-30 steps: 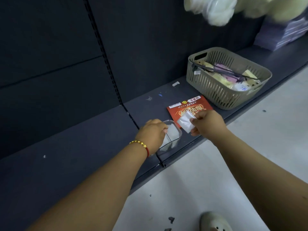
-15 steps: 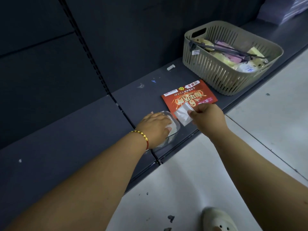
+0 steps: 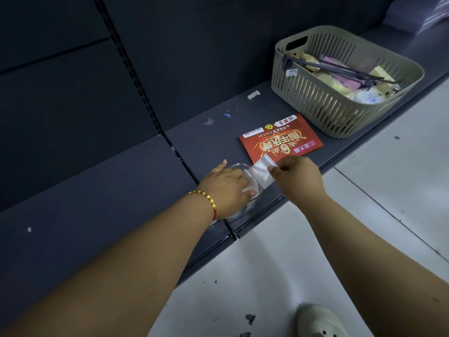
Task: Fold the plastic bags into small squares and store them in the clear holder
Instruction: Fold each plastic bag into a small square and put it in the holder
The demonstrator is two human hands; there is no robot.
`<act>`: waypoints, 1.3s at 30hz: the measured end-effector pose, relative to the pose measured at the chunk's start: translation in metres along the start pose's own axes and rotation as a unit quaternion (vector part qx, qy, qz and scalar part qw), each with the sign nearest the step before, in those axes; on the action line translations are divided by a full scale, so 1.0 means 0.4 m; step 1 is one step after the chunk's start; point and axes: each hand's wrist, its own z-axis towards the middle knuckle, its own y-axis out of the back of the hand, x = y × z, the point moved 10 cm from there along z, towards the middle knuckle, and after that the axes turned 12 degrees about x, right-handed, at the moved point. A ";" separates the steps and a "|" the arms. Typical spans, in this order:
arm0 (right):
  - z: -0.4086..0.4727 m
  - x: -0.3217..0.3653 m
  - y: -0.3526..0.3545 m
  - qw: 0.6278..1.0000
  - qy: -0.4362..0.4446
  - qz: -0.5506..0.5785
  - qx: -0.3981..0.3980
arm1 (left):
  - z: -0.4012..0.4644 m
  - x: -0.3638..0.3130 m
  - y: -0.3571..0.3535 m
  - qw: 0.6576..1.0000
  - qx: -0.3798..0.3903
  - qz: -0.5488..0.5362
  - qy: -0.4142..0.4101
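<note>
A small clear holder [image 3: 237, 166] sits on the dark shelf near its front edge, mostly covered by my left hand [image 3: 224, 184]. That hand lies over the holder's mouth, fingers fairly straight, thumb on the white folded bags inside it. My right hand [image 3: 297, 177] pinches a folded white plastic bag square [image 3: 261, 171] by its right edge. The square's lower left end touches the holder's opening, next to my left fingers.
A red flyer [image 3: 281, 139] lies on the shelf [image 3: 121, 190] just behind my hands. A beige slatted basket [image 3: 323, 103] with packets and a dark hanger stands at the right. Pale floor and my shoe [image 3: 318, 322] lie below the shelf edge.
My right hand has brought the folded bag left and down until it meets the holder. My left hand has flattened over the holder's contents. The view has shifted downward.
</note>
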 end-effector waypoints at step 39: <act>0.056 0.016 -0.196 0.978 -0.018 -0.205 0.022 | -0.090 0.077 -0.124 0.981 -0.099 -0.093 0.138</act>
